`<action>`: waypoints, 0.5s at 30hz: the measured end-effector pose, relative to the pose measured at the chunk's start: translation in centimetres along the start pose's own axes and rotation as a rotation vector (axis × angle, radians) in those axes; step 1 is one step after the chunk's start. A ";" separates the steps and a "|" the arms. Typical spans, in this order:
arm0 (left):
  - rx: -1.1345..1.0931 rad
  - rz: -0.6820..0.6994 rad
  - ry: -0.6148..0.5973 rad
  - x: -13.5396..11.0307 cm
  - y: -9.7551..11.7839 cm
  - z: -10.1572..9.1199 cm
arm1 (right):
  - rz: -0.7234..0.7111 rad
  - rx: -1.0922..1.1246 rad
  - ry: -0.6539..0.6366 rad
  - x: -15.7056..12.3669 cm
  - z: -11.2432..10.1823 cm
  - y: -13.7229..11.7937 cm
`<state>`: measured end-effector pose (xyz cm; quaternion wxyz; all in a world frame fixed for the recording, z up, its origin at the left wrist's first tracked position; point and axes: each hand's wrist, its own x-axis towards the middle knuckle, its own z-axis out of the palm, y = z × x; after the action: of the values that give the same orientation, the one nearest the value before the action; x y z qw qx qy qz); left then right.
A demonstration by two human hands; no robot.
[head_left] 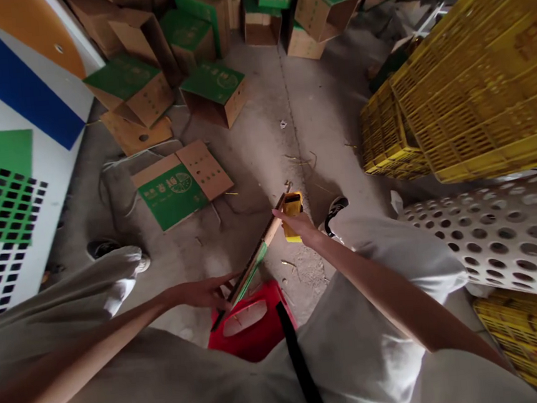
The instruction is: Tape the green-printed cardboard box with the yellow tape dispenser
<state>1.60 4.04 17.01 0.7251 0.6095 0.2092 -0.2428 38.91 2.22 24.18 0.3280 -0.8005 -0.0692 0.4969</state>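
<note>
Concrete floor (258,146), flat cardboard (260,252) (edge-on), between 2 hands (206,293) (300,225)

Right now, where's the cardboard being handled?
In the head view, the cardboard slants just below centre, between the left hand and the right hand, its near end by the red plastic.

Right hand (300,225) partly covers a yellow object (293,207), type undetermined. Cardboard (255,260) between that hand and the left hand (200,293) appears nearly edge-on, faces mostly hidden. Yellow crates (484,82), right of both hands, are cut off.
</note>
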 end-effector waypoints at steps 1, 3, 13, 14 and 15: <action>-0.017 -0.005 0.009 0.0 -0.4 -0.2 | -0.002 -0.037 0.008 0.2 -0.2 0.1; -0.033 -0.016 0.025 -0.1 -0.8 -0.5 | -0.011 -0.096 0.021 0.4 -0.7 0.4; 0.032 0.038 0.042 -1.5 3.1 -0.8 | 0.003 -0.095 0.002 0.5 -2.5 1.2; 0.102 0.054 0.049 -1.4 3.7 -0.3 | 0.003 -0.106 0.012 0.2 -2.5 1.2; 0.196 0.068 0.076 -1.1 4.2 0.5 | 0.000 -0.123 0.030 0.0 -2.5 1.3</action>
<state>3.29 4.21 21.06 0.6615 0.6928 0.1911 -0.2142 40.70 0.09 24.19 0.2789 -0.8265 -0.0946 0.4797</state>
